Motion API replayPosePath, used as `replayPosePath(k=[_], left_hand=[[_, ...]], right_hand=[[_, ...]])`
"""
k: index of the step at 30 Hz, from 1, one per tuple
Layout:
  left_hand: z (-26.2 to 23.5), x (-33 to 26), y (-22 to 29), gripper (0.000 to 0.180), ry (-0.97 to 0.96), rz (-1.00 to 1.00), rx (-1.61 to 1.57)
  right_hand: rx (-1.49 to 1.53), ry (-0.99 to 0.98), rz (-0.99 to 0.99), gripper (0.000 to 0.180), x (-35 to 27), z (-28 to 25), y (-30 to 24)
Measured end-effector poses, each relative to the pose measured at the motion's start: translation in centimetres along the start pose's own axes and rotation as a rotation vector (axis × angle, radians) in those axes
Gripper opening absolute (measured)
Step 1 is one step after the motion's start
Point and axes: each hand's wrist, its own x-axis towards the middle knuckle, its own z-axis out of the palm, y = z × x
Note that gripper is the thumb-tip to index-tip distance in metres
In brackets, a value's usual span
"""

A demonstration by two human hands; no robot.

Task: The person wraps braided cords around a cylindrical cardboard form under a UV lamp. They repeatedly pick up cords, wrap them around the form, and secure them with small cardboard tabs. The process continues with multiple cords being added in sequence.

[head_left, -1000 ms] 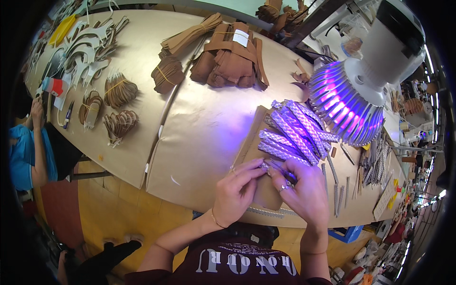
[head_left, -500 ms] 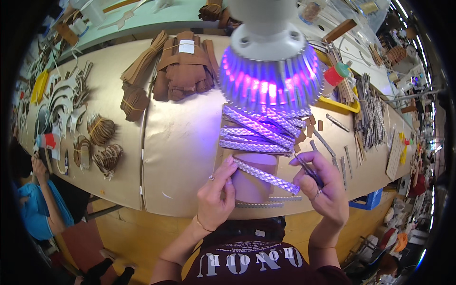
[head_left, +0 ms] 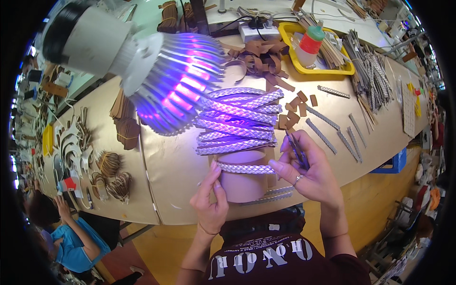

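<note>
A short silvery braided strap (head_left: pixel 247 168) stretches nearly level between my hands, over a smooth brown rounded block (head_left: pixel 242 188). My left hand (head_left: pixel 209 197) pinches its left end between thumb and fingertips. At the other end the thumb of my right hand (head_left: pixel 311 173) presses on the strap. Dark small snips (head_left: pixel 299 151) also sit in that hand, points facing away from me. Just beyond the block lies a criss-crossed pile of similar braided straps (head_left: pixel 237 126), lit purple. A few thin braided strips (head_left: pixel 268 195) lie right of the block, near the table edge.
A large lamp (head_left: pixel 175 80) with a glowing purple ring hangs over the far left of the pile. Small brown leather pieces (head_left: pixel 292 111) and loose strips (head_left: pixel 349 142) lie rightward. Beyond stands a yellow tray (head_left: pixel 313 70) with a red-banded bottle (head_left: pixel 308 47). Another person (head_left: pixel 80 240) sits at left.
The view has shifted, and the lamp now appears farther left. The strap has turned from slanting down rightward to nearly level. Both hands keep hold of it or the snips.
</note>
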Motion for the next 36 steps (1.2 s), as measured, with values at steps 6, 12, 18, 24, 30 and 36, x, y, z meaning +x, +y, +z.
replayPosePath(k=[6, 12, 18, 24, 30, 36], left_hand=[[-0.1, 0.0, 0.1, 0.028, 0.004, -0.002, 0.049], [0.1, -0.1, 0.0, 0.028, 0.022, 0.034, 0.072], [0.1, -0.1, 0.0, 0.028, 0.028, 0.045, 0.091], [0.1, -0.2, -0.1, 0.027, 0.028, 0.049, 0.092], [0.2, -0.2, 0.1, 0.027, 0.024, 0.057, 0.116], [0.1, -0.4, 0.1, 0.027, 0.007, 0.047, 0.117]], right_hand=[[-0.024, -0.029, -0.002, 0.03, -0.2, -0.6, 1.3], [-0.116, -0.028, -0.063, 0.033, -0.2, -1.0, 3.0], [-0.188, -0.055, -0.028, 0.034, 0.3, -1.4, 4.1], [-0.088, -0.046, 0.007, 0.033, 0.9, -0.8, 5.5], [-0.028, -0.028, 0.045, 0.032, 0.9, -0.3, 6.4], [-0.036, -0.011, 0.05, 0.034, 0.6, 0.2, 7.1]])
